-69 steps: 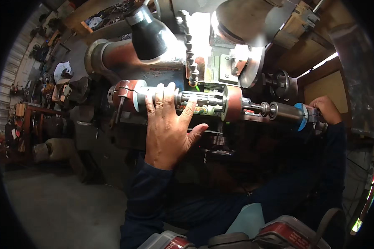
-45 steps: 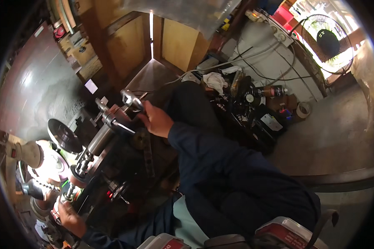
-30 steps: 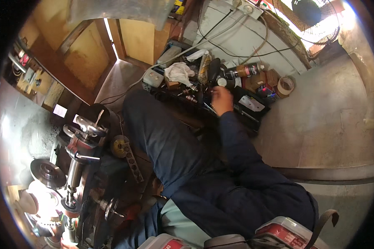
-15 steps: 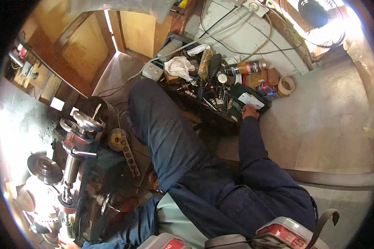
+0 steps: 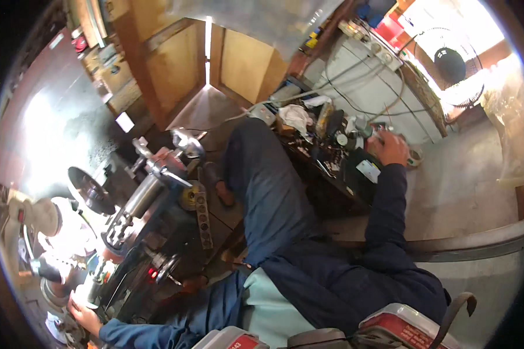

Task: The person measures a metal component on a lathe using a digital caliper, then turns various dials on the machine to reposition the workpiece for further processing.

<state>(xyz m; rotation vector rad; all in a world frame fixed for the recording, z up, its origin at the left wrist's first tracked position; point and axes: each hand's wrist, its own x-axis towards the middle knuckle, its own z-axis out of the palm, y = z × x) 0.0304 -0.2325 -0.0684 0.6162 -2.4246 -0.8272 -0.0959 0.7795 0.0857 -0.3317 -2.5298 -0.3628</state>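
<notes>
My right hand [image 5: 389,149] is over the far right end of a low box [image 5: 355,181] full of tools, with its fingers curled in. What they hold is hidden; a can [image 5: 364,127] lies right beside them. Near the wrist, a white card [image 5: 368,170] rests on a dark green surface. At the lower left, my left hand [image 5: 85,314] curls around a pale cylindrical part [image 5: 89,292] at the near end of a metal machine. This machine carries a thick steel cylinder [image 5: 142,196] and a shiny handwheel [image 5: 187,144].
A white cloth [image 5: 296,118] and a round gauge [image 5: 342,139] lie among the tools. Close by is a tape roll [image 5: 414,156]. On the floor are a power strip [image 5: 202,220] and cables. A dark disc [image 5: 91,190] stands left of the machine; a fan [image 5: 450,65] is far right.
The view has turned left, so more of the machine and my left hand show. My right hand has moved from the white card farther away, over to the can.
</notes>
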